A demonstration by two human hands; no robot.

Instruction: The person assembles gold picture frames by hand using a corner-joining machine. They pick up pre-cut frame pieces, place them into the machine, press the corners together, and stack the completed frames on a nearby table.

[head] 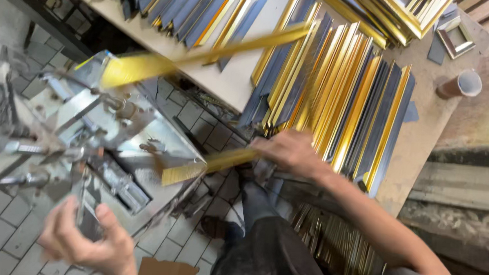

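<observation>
Only one gold moulding strip [207, 165] in right hand [290, 153], pointing leftward.

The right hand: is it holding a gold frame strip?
Yes, the right hand grips one end of a gold strip beside the stack of strips on the table.

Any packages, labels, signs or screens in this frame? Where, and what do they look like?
None that can be made out: no label, sign or screen shows.
Cardboard scrap: on the tiled floor at the bottom edge, brown, torn, flat, blank.
Tube: lying on the bench at right, brown cylinder with a pale open end, no marking visible.
</observation>
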